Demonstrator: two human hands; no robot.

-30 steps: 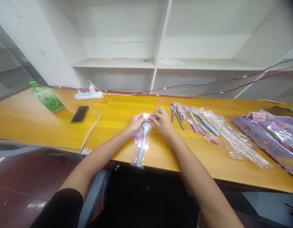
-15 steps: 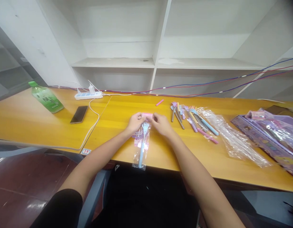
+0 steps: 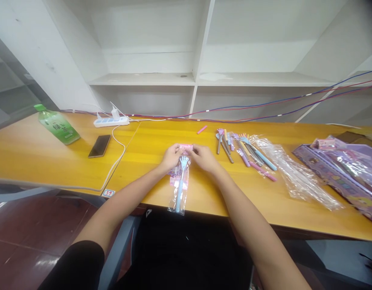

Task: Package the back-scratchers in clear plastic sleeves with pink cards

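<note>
A light blue back scratcher point(image 3: 180, 189) with a hand-shaped head lies inside a clear plastic bag point(image 3: 172, 201), its handle end toward me at the table's front edge. Across the top of the bag is a pink card point(image 3: 186, 146). My left hand point(image 3: 172, 156) pinches the card's left side, and my right hand point(image 3: 203, 156) grips its right side, with both thumbs close together near the middle. Beneath the bag, printed pink and purple packaging point(image 3: 175, 172) partly shows. Fingertips behind the card are hidden.
To the right lie several loose back scratchers point(image 3: 246, 151), clear empty bags point(image 3: 297, 177) and a purple box point(image 3: 333, 177) holding packed items. A small pink tube point(image 3: 201, 129) sits farther back. On the left are a phone point(image 3: 99, 146), a green bottle point(image 3: 57, 125) and a power strip point(image 3: 111, 121).
Both hands stay at the card, with only slight finger movement. The whole view has shifted a little; the bagged back scratcher stays in place on the table.
</note>
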